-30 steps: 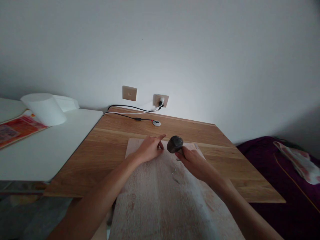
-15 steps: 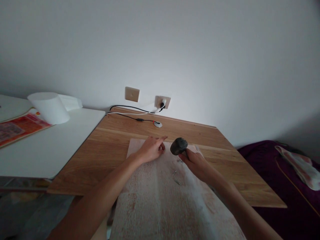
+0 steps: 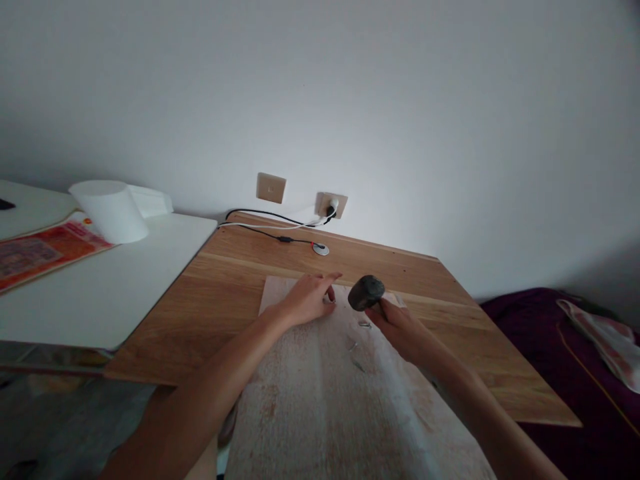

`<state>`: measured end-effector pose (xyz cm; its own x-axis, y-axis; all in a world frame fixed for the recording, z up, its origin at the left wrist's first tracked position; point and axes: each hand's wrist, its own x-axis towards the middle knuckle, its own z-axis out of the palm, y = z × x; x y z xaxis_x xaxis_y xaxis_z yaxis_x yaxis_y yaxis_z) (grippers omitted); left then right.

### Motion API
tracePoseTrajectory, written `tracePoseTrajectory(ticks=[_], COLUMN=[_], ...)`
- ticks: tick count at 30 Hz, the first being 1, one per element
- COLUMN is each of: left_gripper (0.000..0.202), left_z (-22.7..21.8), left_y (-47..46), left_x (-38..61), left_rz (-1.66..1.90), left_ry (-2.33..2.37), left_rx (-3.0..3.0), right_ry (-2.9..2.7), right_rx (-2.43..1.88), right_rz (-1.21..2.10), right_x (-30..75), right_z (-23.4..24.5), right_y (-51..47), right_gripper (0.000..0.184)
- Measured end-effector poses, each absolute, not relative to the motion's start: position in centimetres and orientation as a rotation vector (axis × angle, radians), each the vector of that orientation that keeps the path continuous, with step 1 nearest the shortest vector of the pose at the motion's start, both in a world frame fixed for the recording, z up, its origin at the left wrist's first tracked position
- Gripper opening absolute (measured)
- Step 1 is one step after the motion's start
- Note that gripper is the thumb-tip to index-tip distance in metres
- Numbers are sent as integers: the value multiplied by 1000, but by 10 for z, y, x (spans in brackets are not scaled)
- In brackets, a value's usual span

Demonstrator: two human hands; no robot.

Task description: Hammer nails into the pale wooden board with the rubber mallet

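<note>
My right hand (image 3: 400, 327) is wrapped round the handle of a hammer (image 3: 367, 293), whose thick dark head is held up above the far part of a worn, whitish wooden board (image 3: 300, 407). To its left, my left hand (image 3: 315, 298) rests at the board's far end with one finger stretched out and the others curled in a pinch. Whatever sits between those fingertips is too small to make out. Several small, thin metal pieces that look like nails (image 3: 365, 325) lie on the board below the hammer head.
The board lies on a wooden tabletop (image 3: 200, 320). Cables (image 3: 270, 229) run along its back to a wall socket (image 3: 331, 205). A white table (image 3: 165, 267) at left bears a white roll (image 3: 113, 213) and a red printed sheet (image 3: 50, 250). Purple fabric (image 3: 530, 320) is at right.
The whole view has shifted slightly, with things appearing a little further right. Both hands keep nearly the same pose, and the hammer stays raised over the board.
</note>
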<state>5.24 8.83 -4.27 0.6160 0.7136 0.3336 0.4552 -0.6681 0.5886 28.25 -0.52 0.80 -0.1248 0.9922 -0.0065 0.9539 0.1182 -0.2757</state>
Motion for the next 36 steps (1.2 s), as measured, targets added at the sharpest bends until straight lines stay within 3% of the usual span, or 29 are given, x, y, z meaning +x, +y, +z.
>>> tracePoseTrajectory(ticks=[11, 17, 24, 30, 33, 36], left_gripper=[64, 53, 59, 46, 54, 76], left_z=[-41, -39, -38, -36, -34, -32], left_y=[86, 87, 88, 87, 85, 82], left_x=[55, 54, 54, 52, 50, 49], left_rz=[795, 731, 690, 697, 709, 701], left_ry=[913, 944, 905, 886, 907, 946], left_rx=[2444, 2541, 2550, 2539, 2527, 2520], right_ry=[-2172, -2162, -2195, -2207, -2207, -2218], right_rx=[-1997, -1947, -1835, -1761, -1763, -1791], right_rz=[340, 326, 326, 332, 329, 332], right_x=[289, 284, 272, 254, 246, 245], right_z=[-18, -13, 1, 21, 21, 15], right_y=[-13, -16, -7, -6, -9, -9], right_gripper=[33, 33, 33, 31, 29, 26])
